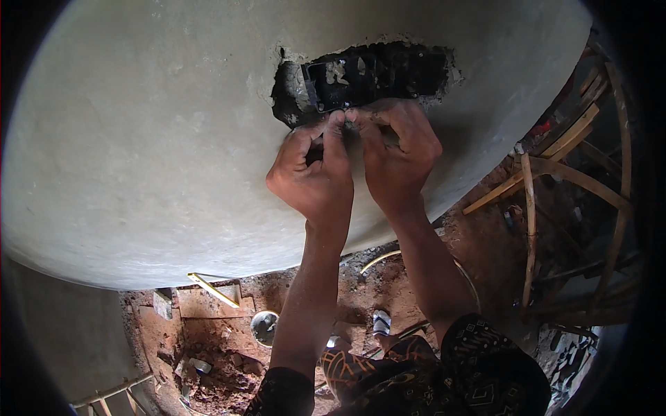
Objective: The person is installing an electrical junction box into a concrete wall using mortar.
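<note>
Two black electrical back boxes, a left one and a right one, sit side by side in a rough-edged hole in the grey plastered wall. Bits of dried mortar show inside the left box. My left hand is closed, thumb and fingers pinched at that box's lower edge. My right hand pinches right beside it, the fingertips of both hands almost meeting. Whatever lies between the fingers is too small or hidden to make out. Left of the boxes, the chipped cavity is dark and uneven.
Below, on reddish dirt ground, stand a bucket of greyish material and a yellow straight tool near the wall's foot. Rubble lies at lower left. Wooden poles and planks lean at the right. A pale hose curves behind my arms.
</note>
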The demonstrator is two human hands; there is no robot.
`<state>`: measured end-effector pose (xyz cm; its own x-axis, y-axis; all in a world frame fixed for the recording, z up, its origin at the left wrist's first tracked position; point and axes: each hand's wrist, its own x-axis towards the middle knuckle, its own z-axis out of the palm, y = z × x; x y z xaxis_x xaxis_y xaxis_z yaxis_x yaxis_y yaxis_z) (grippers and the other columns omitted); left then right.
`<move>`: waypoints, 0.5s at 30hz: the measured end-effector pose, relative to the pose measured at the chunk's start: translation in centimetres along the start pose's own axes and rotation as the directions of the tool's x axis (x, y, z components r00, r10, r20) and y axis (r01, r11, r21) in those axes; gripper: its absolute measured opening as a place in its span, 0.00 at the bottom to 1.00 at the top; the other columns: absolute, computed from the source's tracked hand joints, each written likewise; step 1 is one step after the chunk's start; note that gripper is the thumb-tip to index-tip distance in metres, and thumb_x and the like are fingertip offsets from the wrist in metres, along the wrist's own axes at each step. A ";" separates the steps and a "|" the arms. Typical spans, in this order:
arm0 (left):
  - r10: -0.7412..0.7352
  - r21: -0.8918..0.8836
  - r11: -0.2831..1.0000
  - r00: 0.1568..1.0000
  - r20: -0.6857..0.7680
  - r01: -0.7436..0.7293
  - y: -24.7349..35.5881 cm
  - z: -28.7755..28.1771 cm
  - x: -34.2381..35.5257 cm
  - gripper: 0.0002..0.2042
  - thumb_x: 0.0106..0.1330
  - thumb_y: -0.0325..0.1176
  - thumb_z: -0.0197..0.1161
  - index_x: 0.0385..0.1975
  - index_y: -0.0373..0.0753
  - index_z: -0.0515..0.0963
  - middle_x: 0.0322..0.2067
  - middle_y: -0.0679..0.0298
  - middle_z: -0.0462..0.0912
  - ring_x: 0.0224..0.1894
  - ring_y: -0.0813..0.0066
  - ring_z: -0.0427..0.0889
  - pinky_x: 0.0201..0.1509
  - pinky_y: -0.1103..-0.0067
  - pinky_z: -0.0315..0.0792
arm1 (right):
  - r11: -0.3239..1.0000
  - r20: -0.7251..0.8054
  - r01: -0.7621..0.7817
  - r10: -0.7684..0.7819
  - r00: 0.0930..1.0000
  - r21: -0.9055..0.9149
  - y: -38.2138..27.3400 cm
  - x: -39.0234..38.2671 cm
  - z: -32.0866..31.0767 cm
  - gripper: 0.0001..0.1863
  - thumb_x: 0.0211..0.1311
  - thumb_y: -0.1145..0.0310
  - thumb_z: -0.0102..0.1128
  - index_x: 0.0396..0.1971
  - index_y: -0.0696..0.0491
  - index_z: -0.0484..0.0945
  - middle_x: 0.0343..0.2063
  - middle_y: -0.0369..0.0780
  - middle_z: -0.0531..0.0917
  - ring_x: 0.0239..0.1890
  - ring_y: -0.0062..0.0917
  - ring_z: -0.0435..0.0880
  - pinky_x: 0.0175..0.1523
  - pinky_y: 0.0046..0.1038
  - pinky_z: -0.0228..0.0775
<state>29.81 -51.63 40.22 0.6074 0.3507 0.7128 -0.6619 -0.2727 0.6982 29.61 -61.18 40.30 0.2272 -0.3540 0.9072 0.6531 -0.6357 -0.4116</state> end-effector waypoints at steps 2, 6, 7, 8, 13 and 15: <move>-0.018 0.027 0.999 1.000 0.012 0.017 0.2 -0.1 0.0 0.04 0.62 0.25 0.75 0.33 0.31 0.88 0.26 0.64 0.89 0.28 0.88 0.80 0.34 0.86 0.73 | 1.000 -0.008 -0.017 0.017 1.000 0.015 -0.2 0.1 0.1 0.08 0.50 0.85 0.67 0.26 0.55 0.81 0.26 0.40 0.83 0.30 0.33 0.82 0.35 0.32 0.74; -0.049 0.023 0.999 0.999 -0.003 0.049 0.2 -0.2 0.2 0.03 0.63 0.25 0.74 0.33 0.32 0.88 0.26 0.62 0.89 0.28 0.86 0.82 0.36 0.86 0.74 | 0.998 -0.018 -0.057 0.056 0.998 -0.009 -0.6 0.0 0.5 0.08 0.49 0.84 0.69 0.25 0.55 0.81 0.24 0.39 0.81 0.27 0.31 0.80 0.32 0.31 0.72; -0.056 0.037 0.998 0.998 -0.003 0.056 0.2 -0.2 0.2 0.03 0.63 0.25 0.74 0.33 0.32 0.88 0.27 0.61 0.90 0.28 0.86 0.82 0.36 0.86 0.75 | 0.998 -0.019 -0.056 0.056 0.998 -0.006 -0.5 -0.1 0.6 0.08 0.49 0.84 0.69 0.25 0.55 0.81 0.24 0.39 0.81 0.27 0.31 0.80 0.32 0.31 0.72; -0.055 0.036 0.998 0.999 -0.003 0.055 0.1 -0.1 0.3 0.03 0.63 0.25 0.74 0.33 0.32 0.88 0.27 0.61 0.90 0.28 0.86 0.82 0.36 0.86 0.75 | 0.998 -0.024 -0.067 0.066 0.997 -0.020 -0.6 -0.1 0.6 0.08 0.50 0.83 0.70 0.25 0.55 0.80 0.24 0.39 0.80 0.27 0.31 0.80 0.31 0.31 0.72; -0.069 0.010 0.998 0.997 0.015 0.069 -0.2 -0.1 0.4 0.04 0.62 0.27 0.74 0.32 0.33 0.88 0.19 0.65 0.84 0.21 0.86 0.76 0.27 0.83 0.70 | 0.998 -0.049 -0.064 0.062 0.997 -0.030 0.0 -0.2 0.5 0.08 0.51 0.80 0.72 0.27 0.55 0.79 0.24 0.38 0.79 0.27 0.30 0.79 0.32 0.32 0.72; -0.086 -0.042 0.995 0.996 0.001 0.086 0.4 -0.3 0.2 0.06 0.62 0.27 0.74 0.34 0.32 0.88 0.18 0.66 0.83 0.21 0.87 0.75 0.26 0.83 0.70 | 0.999 -0.047 -0.032 0.032 0.998 -0.009 -0.1 -0.4 0.6 0.09 0.52 0.79 0.72 0.27 0.55 0.78 0.25 0.37 0.80 0.28 0.29 0.78 0.34 0.32 0.72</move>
<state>29.55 -51.35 40.59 0.6621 0.3720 0.6505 -0.6253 -0.2042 0.7532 29.94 -60.57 40.07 0.2132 -0.4061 0.8886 0.6391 -0.6299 -0.4412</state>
